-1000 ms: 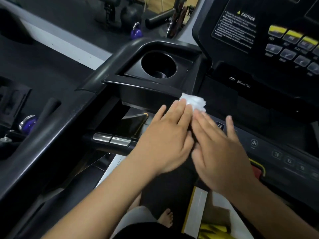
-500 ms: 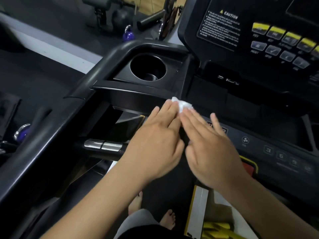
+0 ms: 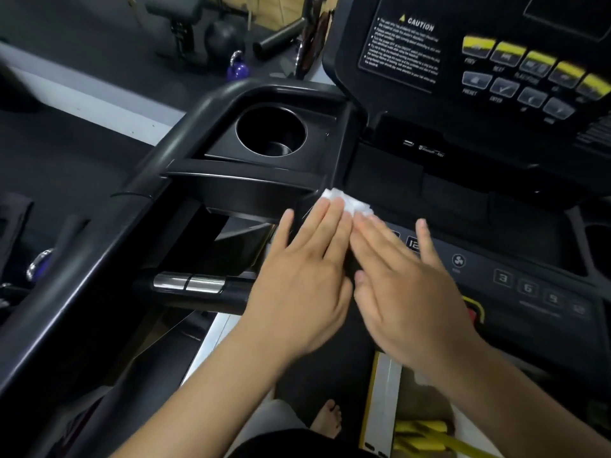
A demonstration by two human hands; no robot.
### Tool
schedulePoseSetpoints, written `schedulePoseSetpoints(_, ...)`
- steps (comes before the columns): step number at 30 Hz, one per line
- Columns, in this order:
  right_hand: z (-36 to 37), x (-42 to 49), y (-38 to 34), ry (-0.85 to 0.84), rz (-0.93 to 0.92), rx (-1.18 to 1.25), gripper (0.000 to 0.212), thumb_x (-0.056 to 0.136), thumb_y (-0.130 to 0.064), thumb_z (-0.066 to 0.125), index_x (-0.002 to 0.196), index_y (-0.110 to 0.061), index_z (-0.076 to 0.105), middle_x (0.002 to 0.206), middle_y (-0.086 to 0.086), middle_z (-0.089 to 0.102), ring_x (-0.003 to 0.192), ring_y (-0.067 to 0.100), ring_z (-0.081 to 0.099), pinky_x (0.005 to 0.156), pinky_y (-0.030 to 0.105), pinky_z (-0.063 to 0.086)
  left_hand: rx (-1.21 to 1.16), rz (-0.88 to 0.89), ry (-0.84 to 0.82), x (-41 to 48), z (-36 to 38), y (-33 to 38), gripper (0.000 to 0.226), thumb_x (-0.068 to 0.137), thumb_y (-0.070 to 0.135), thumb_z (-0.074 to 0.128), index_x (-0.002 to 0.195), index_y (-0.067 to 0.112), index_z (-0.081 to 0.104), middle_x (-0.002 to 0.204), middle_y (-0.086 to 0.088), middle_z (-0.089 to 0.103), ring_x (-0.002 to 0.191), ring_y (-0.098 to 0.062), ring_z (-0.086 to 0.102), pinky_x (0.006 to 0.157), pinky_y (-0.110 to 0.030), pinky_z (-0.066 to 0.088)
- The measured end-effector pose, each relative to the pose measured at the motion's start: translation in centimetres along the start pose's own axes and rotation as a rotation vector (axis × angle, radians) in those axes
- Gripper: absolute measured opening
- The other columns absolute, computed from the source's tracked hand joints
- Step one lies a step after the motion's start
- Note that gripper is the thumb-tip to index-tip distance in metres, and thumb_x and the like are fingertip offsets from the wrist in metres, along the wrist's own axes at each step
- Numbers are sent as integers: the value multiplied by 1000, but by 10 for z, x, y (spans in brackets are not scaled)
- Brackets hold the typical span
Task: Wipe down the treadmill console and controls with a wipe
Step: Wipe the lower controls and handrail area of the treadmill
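A white wipe (image 3: 347, 200) on a black console (image 3: 496, 259); yellow and grey buttons (image 3: 506, 52); a purple kettlebell (image 3: 237, 70).

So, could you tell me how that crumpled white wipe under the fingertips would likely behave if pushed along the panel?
The crumpled white wipe looks soft and bunched, so it would probably fold rather than slide stiffly. It seems very light, so the left hand and right hand pressing flat likely keep it from bunching away.
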State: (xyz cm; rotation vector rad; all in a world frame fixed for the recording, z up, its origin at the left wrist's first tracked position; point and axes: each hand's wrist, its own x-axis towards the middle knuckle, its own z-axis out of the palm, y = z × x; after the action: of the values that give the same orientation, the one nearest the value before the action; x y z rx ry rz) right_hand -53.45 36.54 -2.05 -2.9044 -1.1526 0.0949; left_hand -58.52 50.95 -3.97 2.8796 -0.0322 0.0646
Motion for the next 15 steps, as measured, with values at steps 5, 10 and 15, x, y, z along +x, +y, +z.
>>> schedulePoseSetpoints(5,10,-40,-3,-2,-46,17,61,88,-28,35,147,-13,37,156,1,31,146,13,22,114,58,20,-67,79,7,-32,6,13,65,90,34,30,147,4,40,156,-12,35,149,-22,22,118,-55,20)
schedulePoseSetpoints(10,12,-58,18,-3,-36,7,64,82,-25,36,144,-12,42,153,1,37,143,15,29,111,63,26,-46,143,-18,-29,15,30,64,87,33,34,143,3,47,153,-14,39,146,-25,28,115,-59,25)
schedulePoseSetpoints(15,2,-37,28,4,93,-16,62,91,-29,28,151,-15,24,159,-1,20,147,11,13,117,59,14,92,113,-57,6,10,35,71,92,39,10,156,8,12,164,-10,6,152,-22,-4,118,-58,3)
